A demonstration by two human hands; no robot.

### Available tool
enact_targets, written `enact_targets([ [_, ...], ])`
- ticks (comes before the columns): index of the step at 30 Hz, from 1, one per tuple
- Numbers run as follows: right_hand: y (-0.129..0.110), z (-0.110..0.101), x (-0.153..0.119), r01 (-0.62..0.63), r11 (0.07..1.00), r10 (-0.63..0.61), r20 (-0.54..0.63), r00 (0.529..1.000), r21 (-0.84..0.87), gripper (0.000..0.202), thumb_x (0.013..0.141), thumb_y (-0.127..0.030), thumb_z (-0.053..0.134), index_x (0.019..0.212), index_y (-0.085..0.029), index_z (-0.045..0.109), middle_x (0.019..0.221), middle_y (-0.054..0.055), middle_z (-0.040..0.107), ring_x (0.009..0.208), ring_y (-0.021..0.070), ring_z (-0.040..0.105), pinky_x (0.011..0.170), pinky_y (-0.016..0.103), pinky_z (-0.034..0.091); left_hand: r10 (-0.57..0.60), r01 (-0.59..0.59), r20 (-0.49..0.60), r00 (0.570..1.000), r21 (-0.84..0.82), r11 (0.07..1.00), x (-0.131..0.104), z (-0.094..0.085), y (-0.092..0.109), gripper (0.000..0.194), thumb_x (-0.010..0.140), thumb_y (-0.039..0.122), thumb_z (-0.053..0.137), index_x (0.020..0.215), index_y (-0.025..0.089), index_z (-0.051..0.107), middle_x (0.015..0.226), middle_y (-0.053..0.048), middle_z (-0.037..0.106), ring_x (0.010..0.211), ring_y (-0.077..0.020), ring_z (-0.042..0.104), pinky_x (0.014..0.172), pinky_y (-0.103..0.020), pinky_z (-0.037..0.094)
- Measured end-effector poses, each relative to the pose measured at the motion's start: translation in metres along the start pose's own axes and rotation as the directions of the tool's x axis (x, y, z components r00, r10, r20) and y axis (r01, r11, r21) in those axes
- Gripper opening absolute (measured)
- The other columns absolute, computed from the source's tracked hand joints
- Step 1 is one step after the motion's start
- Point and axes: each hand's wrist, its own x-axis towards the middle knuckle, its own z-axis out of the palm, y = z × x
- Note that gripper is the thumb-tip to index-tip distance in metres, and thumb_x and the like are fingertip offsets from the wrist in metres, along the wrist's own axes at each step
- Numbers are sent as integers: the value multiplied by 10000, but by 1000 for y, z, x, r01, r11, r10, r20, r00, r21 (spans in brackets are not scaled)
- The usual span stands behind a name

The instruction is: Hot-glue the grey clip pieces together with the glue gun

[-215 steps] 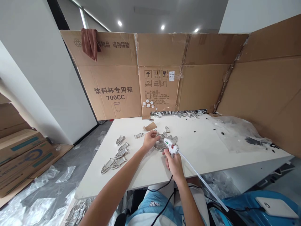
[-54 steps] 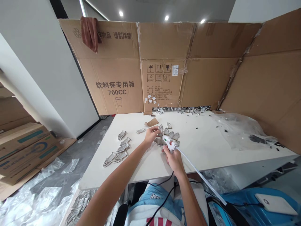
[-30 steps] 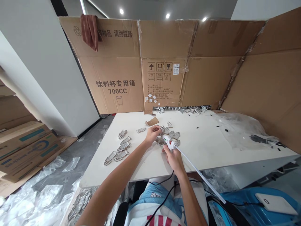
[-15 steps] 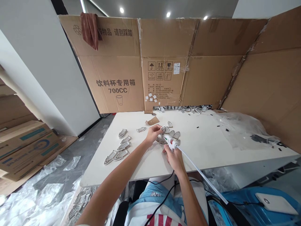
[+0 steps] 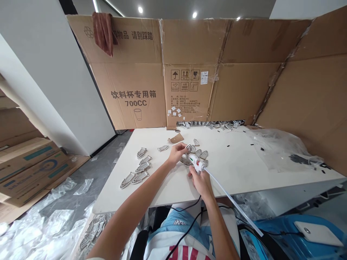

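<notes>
My left hand [image 5: 177, 153] pinches a small silver metal frame piece [image 5: 188, 147] over the white table. My right hand [image 5: 200, 179] is wrapped round the handle of a white glue gun [image 5: 197, 163], whose nozzle end points up and left at the held piece. A long translucent glue stick [image 5: 233, 200] runs out of the gun's back toward the lower right. Several similar metal pieces [image 5: 201, 154] lie just past and beside the gun. More of these frame pieces [image 5: 142, 167] are grouped on the left of the table. Whether glue is on the held piece cannot be made out.
The white table [image 5: 227, 177] is backed by tall cardboard walls [image 5: 189, 43]. A clear plastic bag [image 5: 276, 148] lies at right. A brown cardboard scrap [image 5: 176, 138] and a heap of metal pieces [image 5: 217, 125] are at the back. A black cord [image 5: 187, 231] crosses my lap.
Both hands, the metal piece and the glue gun stay almost where they were. The whole view has shifted very slightly.
</notes>
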Motion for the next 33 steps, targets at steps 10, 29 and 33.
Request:
enact_targets([
  [10, 2, 0, 0, -5, 1000, 6, -14, 1000, 5, 411, 968, -601, 576, 1092, -246, 743, 699, 32, 704, 661, 276, 667, 578, 357, 488, 13, -13, 3, 1000, 6, 1000, -3, 2, 3, 215, 673, 247, 904, 795, 167, 747, 807, -35, 741, 780, -173, 656, 814, -330, 513],
  [29, -10, -2, -4, -7, 999, 6, -20, 1000, -53, 370, 957, -602, 592, 1032, -264, 721, 664, 15, 690, 645, 280, 663, 566, 354, 467, 15, -15, -6, 1000, -8, 1000, 0, 1, -1, 255, 656, 272, 922, 806, 169, 743, 798, -31, 730, 771, -173, 650, 806, -332, 510],
  [33, -13, -2, -5, -12, 998, 11, -14, 1000, -55, 380, 956, -608, 601, 1060, -262, 719, 665, 12, 687, 651, 283, 667, 583, 358, 477, 10, -10, -5, 1000, -7, 1000, -1, 1, 0, 251, 662, 268, 921, 814, 168, 747, 810, -35, 737, 786, -177, 656, 816, -332, 512],
])
